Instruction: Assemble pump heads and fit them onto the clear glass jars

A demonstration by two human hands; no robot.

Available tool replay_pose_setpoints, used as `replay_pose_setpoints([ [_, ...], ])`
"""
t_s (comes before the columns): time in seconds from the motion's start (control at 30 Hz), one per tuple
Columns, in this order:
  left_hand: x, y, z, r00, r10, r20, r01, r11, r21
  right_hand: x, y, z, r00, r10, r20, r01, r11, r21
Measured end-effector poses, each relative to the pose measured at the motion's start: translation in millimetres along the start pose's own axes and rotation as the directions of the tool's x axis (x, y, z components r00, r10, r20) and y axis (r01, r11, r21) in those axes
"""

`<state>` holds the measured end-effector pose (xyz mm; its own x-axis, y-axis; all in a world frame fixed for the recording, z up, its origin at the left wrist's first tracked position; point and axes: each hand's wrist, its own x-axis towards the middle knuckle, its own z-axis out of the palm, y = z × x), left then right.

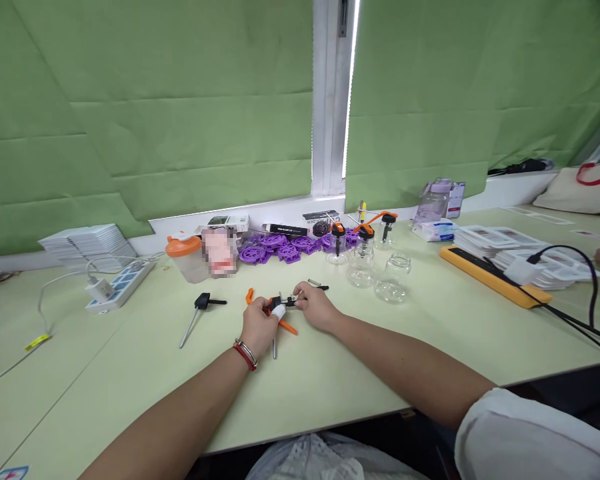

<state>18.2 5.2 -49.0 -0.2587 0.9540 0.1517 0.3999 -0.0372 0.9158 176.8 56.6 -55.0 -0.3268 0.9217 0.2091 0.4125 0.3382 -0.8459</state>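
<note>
Handle [203, 301] is lying apart on the left. Left hand [257, 327] is gripping the black fitting [291, 302] mid-table, ideally staying firm while the right hand [317, 308] is pinching its right end, keeping lined up. Spring [314, 282] is resting just beyond. Table's front edge [305, 438] is running well apart, leaving room nearer the body; jars [393, 288] are narrowing the right.

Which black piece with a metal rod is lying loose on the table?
The black piece left of your left hand: no hand touches it, while you hold a similar one and others top glass jars.
</note>
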Motion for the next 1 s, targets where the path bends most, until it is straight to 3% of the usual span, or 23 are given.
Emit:
replay_pose_setpoints([
  [1.0, 2.6, -7.4, 0.2, 1.0, 0.024, -0.003, -0.024, 0.999, 0.041, 0.6, 1.1, 1.4, 1.0, 0.009, 0.002, -0.009, 1.0, -0.014],
])
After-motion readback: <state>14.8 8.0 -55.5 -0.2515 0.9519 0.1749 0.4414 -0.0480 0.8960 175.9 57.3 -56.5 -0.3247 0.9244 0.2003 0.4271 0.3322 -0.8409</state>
